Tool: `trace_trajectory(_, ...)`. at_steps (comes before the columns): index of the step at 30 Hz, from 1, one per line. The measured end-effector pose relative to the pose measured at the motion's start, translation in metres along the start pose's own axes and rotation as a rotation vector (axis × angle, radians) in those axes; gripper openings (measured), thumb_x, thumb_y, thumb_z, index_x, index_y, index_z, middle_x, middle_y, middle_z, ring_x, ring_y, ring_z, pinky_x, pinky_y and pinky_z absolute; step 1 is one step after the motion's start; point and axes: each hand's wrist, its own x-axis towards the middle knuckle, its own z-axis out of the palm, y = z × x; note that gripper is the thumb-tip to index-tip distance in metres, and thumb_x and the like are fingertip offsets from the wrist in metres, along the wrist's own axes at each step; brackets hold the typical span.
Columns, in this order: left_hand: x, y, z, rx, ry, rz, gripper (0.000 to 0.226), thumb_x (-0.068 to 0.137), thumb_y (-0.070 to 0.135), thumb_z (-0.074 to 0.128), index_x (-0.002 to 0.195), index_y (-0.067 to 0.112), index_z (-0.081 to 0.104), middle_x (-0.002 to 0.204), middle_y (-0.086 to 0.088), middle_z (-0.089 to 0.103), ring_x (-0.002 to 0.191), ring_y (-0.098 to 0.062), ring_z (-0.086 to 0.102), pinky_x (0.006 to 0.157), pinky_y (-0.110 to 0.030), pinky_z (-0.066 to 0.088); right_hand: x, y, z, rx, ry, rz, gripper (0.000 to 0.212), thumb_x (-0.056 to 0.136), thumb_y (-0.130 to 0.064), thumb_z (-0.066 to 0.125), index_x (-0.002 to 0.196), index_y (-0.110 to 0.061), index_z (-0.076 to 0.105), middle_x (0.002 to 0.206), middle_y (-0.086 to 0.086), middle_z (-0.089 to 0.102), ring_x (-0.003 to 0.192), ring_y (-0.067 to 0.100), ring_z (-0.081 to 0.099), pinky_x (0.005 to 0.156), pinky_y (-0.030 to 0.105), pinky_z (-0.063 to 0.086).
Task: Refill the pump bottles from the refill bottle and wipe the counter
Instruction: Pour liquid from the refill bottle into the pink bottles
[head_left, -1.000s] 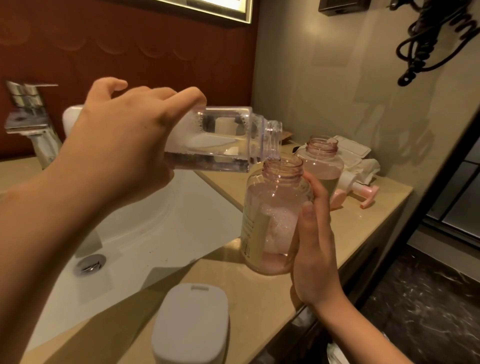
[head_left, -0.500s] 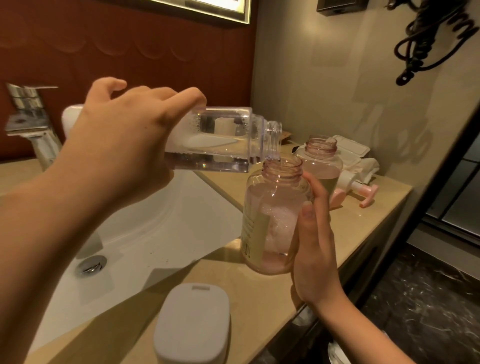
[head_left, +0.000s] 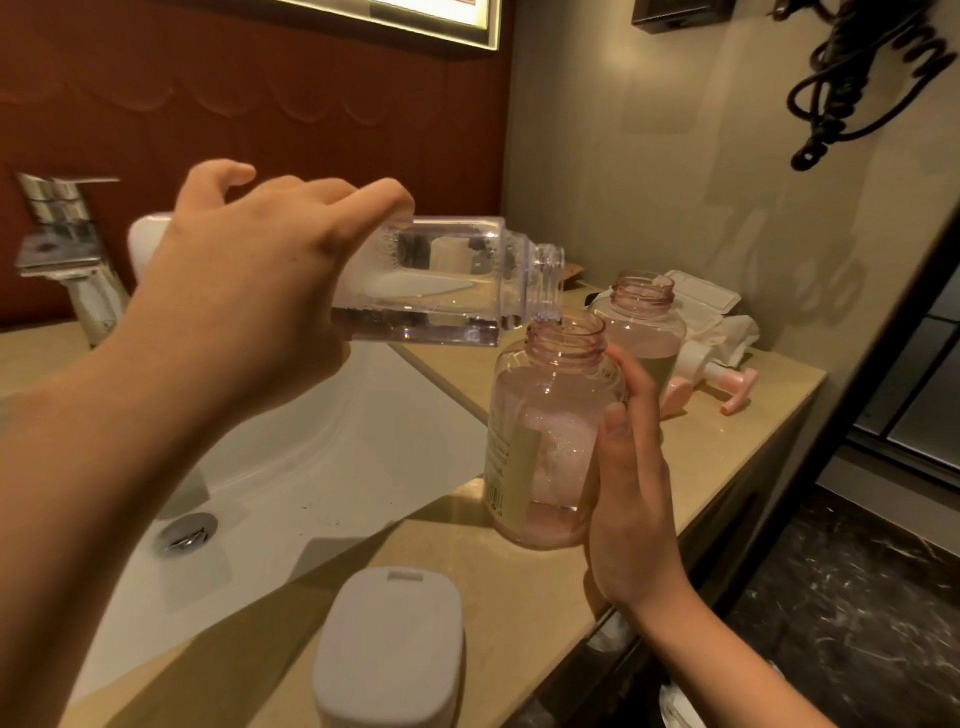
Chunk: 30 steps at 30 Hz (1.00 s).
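Almost nothing has changed: the left hand still tips the refill bottle into the pump bottle (right hand steadying it), so filling continues.

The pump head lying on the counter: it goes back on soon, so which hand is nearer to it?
Right. The right hand grips the near pink bottle, just short of the pump head. The left hand tilts the refill bottle over the sink side.

Prob. hotel bathrm: sink, faucet

Refill bottle base hidden; faucet blurred.
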Motion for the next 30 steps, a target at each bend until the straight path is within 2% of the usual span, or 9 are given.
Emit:
trace_trajectory(3,0.0005,-0.0004,-0.0003,-0.002,-0.001,-0.001,0.070,0.061,0.010,0.080,0.123,0.019,0.048,0.105,-0.009,0.065,0.094,-0.035,0.060,0.096,-0.058,0.033,0.0005,-0.0014,0.0007,0.004,-0.001,0.002,0.048,0.092,-0.057,0.031,0.133,-0.032,0.034,0.125,-0.028,0.052,0.119,-0.002,0.049,0.091,0.008,0.036)
trace_trajectory(7,0.0008,-0.0009,-0.0005,0.001,-0.010,-0.002,0.072,0.061,0.010,0.080,0.124,0.020,0.047,0.107,-0.009,0.064,0.097,-0.035,0.059,0.096,-0.058,0.033,-0.0004,-0.0020,0.0004,-0.002,-0.011,-0.006,0.040,0.092,-0.041,0.028,0.130,-0.030,0.034,0.119,-0.036,0.052,0.113,-0.010,0.049,0.087,0.003,0.035)
trace_trajectory(28,0.0008,-0.0006,0.0005,0.003,0.009,0.013,0.069,0.062,0.010,0.079,0.123,0.019,0.047,0.105,-0.009,0.065,0.094,-0.035,0.060,0.094,-0.058,0.034,0.0007,-0.0051,0.0005,-0.003,-0.017,0.005,0.042,0.092,-0.042,0.029,0.132,-0.030,0.035,0.121,-0.033,0.053,0.117,-0.007,0.048,0.091,0.007,0.035)
trace_trajectory(30,0.0006,-0.0009,-0.0002,0.004,0.007,0.012,0.069,0.062,0.010,0.079,0.123,0.020,0.047,0.105,-0.009,0.064,0.094,-0.035,0.060,0.095,-0.058,0.034,0.0014,-0.0060,-0.0006,0.033,-0.019,0.018,0.043,0.091,-0.042,0.032,0.131,-0.030,0.037,0.123,-0.027,0.054,0.119,-0.002,0.048,0.094,0.012,0.036)
